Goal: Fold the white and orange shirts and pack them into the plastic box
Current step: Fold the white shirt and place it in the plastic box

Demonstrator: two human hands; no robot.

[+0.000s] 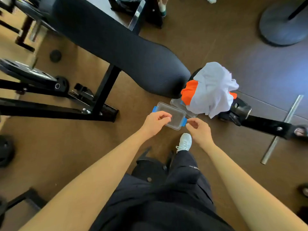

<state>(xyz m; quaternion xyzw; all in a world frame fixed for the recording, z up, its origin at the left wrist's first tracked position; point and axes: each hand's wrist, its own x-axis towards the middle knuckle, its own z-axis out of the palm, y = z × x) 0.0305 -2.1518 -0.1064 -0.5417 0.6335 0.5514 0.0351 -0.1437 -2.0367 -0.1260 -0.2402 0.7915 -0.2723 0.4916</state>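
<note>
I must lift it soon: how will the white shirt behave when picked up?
Probably floppy: the white shirt lies crumpled in soft folds, so it should sag. Likely light, as the cloth looks thin. It drapes over the orange shirt, so it may drag that along.

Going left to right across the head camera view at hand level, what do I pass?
Black bench leg → left hand → clear plastic piece with blue clips → right hand → silver rod.

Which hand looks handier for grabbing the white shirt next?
Probably the right hand: the white shirt lies on its side, nearer to it than to the left hand. Both hands now grip a clear plastic piece.
</note>
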